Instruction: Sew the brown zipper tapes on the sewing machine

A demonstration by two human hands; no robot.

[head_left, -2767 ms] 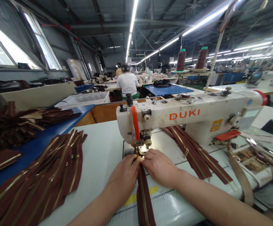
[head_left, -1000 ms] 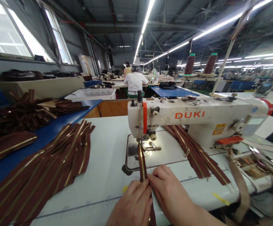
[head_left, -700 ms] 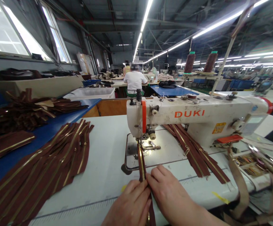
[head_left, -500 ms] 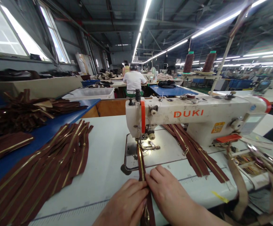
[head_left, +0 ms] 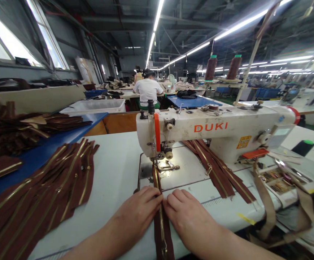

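**A:** ok, left to right: a big pile [head_left: 51,191] of brown zippers is fanned over the table's [head_left: 113,169] left edge. Then comes the left hand [head_left: 136,216], lying flat with the fingers loosely spread and the tips pressing on the zipper [head_left: 156,180]. The right hand [head_left: 189,216] mirrors it from the other side, also flat, gripping nothing. The fingertips nearly meet over the teeth.

**B:** and where's the zipper itself?

**A:** it runs straight from under the foot [head_left: 159,167] of the machine [head_left: 213,130] to the front edge, then off it between the wrists.

**B:** so what changed?

**A:** about three seconds ago both hands were crowded right up at the foot. Now they're back near the front edge, so a bare stretch of zipper shows between foot and fingers. Over the last second they hardly shifted, and the left one just flattened out. My read is they're keeping the tape straight from further back, not steering it at the needle. Can't tell if the needle's running.

**B:** right of that?

**A:** a second bunch [head_left: 216,169] of zippers under the machine arm, and a tan strap [head_left: 265,206] hanging off the right edge.
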